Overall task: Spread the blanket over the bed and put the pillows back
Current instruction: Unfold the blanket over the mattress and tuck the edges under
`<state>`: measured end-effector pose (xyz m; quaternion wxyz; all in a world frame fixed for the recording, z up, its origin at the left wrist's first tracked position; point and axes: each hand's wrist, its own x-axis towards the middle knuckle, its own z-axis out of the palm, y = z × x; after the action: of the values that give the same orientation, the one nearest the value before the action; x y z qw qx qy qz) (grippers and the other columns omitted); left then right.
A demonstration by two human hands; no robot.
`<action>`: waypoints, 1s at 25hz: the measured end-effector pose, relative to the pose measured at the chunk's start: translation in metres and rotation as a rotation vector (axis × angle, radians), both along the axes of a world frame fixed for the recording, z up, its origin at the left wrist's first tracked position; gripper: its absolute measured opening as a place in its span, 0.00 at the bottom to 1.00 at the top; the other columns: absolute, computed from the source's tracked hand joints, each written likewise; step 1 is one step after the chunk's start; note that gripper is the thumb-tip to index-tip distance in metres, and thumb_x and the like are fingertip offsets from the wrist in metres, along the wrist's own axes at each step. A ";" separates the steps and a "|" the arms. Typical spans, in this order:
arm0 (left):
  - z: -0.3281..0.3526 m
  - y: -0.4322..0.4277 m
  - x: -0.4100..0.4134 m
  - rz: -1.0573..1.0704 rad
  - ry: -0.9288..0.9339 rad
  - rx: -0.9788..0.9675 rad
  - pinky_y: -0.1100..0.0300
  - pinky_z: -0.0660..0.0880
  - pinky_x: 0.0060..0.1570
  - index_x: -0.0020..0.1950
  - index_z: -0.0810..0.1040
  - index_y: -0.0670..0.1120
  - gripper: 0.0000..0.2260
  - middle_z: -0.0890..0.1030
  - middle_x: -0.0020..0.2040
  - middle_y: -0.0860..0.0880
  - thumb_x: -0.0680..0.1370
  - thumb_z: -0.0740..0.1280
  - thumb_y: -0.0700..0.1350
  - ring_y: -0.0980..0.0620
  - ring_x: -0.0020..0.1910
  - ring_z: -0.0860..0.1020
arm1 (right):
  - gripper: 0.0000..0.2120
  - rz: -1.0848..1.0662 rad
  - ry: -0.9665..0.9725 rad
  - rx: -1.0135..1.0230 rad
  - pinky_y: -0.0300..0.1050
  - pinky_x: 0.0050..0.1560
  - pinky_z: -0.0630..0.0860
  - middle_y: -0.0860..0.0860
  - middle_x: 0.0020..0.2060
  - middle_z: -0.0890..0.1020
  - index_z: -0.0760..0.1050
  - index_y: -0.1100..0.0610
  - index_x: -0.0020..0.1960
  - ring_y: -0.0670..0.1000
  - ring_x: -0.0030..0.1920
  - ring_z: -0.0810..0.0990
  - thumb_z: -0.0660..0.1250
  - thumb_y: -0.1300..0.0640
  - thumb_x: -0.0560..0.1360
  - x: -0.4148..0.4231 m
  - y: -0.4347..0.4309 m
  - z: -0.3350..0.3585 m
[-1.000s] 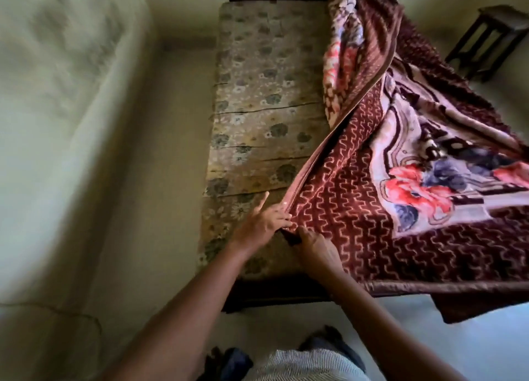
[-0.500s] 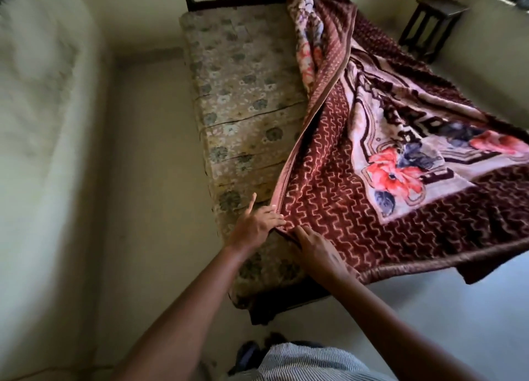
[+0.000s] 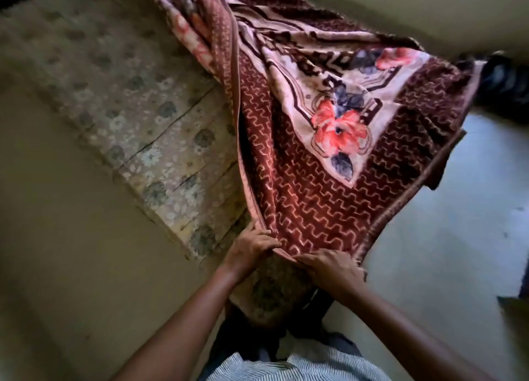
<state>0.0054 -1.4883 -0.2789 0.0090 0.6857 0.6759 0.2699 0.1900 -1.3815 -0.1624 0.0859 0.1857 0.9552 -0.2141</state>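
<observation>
The blanket, maroon with a wavy line pattern and a pale panel of red and blue flowers, lies over the right half of the bed, its long left edge folded back on itself in a ridge that runs from the far end down to the near corner. That near corner sits right at the hands. The left hand is closed on the blanket's edge, fingers curled over the top of the fold and thumb beneath. The right hand lies just beside it, almost touching, palm down with fingers pressed on the blanket's hem; whether it pinches the cloth or only presses on it cannot be told. The left half of the bed shows a bare faded floral mattress cover. The blanket's right side hangs off the bed toward the pale floor.
</observation>
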 end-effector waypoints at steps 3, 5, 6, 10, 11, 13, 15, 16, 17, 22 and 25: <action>0.003 0.021 -0.043 -0.225 0.044 -0.045 0.62 0.69 0.48 0.47 0.85 0.47 0.08 0.85 0.42 0.51 0.72 0.66 0.44 0.52 0.39 0.81 | 0.12 -0.228 0.098 0.052 0.38 0.40 0.78 0.44 0.45 0.85 0.81 0.45 0.54 0.43 0.42 0.83 0.63 0.52 0.74 -0.011 -0.032 0.009; 0.008 0.043 -0.076 -0.276 0.053 -0.116 0.63 0.73 0.46 0.49 0.84 0.46 0.13 0.85 0.44 0.50 0.67 0.73 0.37 0.52 0.40 0.82 | 0.11 -0.430 0.178 0.033 0.42 0.34 0.81 0.43 0.39 0.85 0.82 0.44 0.48 0.44 0.37 0.83 0.61 0.49 0.72 -0.010 -0.046 0.009; 0.008 0.054 -0.096 -0.271 0.055 -0.148 0.63 0.74 0.45 0.50 0.84 0.46 0.16 0.85 0.44 0.49 0.64 0.74 0.34 0.51 0.40 0.82 | 0.11 -0.521 0.170 0.025 0.44 0.36 0.81 0.44 0.41 0.85 0.82 0.44 0.50 0.45 0.39 0.83 0.61 0.49 0.73 -0.011 -0.051 0.009; 0.019 0.085 -0.156 -0.316 0.116 -0.261 0.51 0.75 0.55 0.46 0.84 0.42 0.11 0.85 0.43 0.43 0.66 0.71 0.34 0.40 0.47 0.83 | 0.14 -0.841 0.167 0.100 0.47 0.48 0.79 0.48 0.48 0.84 0.78 0.47 0.57 0.50 0.49 0.82 0.65 0.59 0.74 -0.019 -0.068 0.002; 0.022 0.085 -0.163 -0.382 0.168 -0.244 0.43 0.75 0.54 0.45 0.84 0.41 0.10 0.85 0.43 0.43 0.65 0.73 0.34 0.40 0.47 0.83 | 0.15 -0.890 0.143 0.078 0.49 0.52 0.78 0.49 0.50 0.82 0.76 0.49 0.59 0.51 0.52 0.81 0.65 0.59 0.74 -0.023 -0.073 0.002; 0.030 0.069 -0.171 -0.436 0.190 -0.185 0.40 0.76 0.50 0.43 0.83 0.42 0.10 0.85 0.40 0.46 0.64 0.75 0.33 0.45 0.43 0.84 | 0.18 -0.945 0.040 0.047 0.48 0.57 0.75 0.49 0.55 0.79 0.73 0.50 0.63 0.52 0.57 0.77 0.65 0.56 0.73 -0.028 -0.087 -0.003; 0.038 0.039 -0.183 -0.416 0.154 -0.129 0.53 0.80 0.44 0.40 0.82 0.43 0.08 0.83 0.36 0.48 0.65 0.75 0.35 0.50 0.36 0.83 | 0.22 -0.944 -0.080 0.054 0.46 0.59 0.73 0.48 0.58 0.76 0.69 0.47 0.67 0.50 0.59 0.75 0.65 0.56 0.73 -0.038 -0.106 -0.005; 0.039 0.021 -0.191 -0.394 0.149 -0.089 0.58 0.78 0.38 0.40 0.83 0.44 0.06 0.83 0.35 0.49 0.65 0.75 0.36 0.50 0.34 0.82 | 0.23 -0.957 -0.100 0.062 0.45 0.58 0.73 0.48 0.59 0.76 0.68 0.46 0.68 0.50 0.59 0.75 0.64 0.57 0.74 -0.045 -0.118 -0.006; 0.041 -0.001 -0.198 -0.368 0.162 -0.071 0.60 0.76 0.33 0.40 0.83 0.45 0.04 0.82 0.34 0.50 0.67 0.73 0.39 0.50 0.33 0.81 | 0.22 -0.982 -0.110 0.068 0.44 0.57 0.73 0.48 0.59 0.76 0.69 0.45 0.68 0.50 0.58 0.76 0.62 0.58 0.75 -0.053 -0.132 -0.009; 0.030 -0.130 -0.203 -0.255 0.195 -0.183 0.66 0.67 0.22 0.29 0.78 0.49 0.14 0.78 0.27 0.53 0.71 0.58 0.52 0.54 0.26 0.76 | 0.17 -1.170 -0.261 0.045 0.44 0.53 0.73 0.51 0.54 0.78 0.77 0.49 0.60 0.53 0.54 0.78 0.60 0.59 0.74 -0.073 -0.216 -0.042; 0.018 -0.219 -0.197 -0.237 0.207 -0.318 0.68 0.63 0.23 0.27 0.77 0.49 0.11 0.77 0.25 0.53 0.68 0.70 0.51 0.55 0.24 0.76 | 0.14 -1.139 -0.437 -0.069 0.45 0.54 0.74 0.51 0.53 0.80 0.79 0.52 0.55 0.53 0.54 0.79 0.61 0.61 0.74 -0.078 -0.296 -0.057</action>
<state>-0.1914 -1.7072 -0.2607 0.0792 0.7745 0.6219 0.0852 0.1118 -1.6771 -0.2194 0.1577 0.7041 0.6585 -0.2140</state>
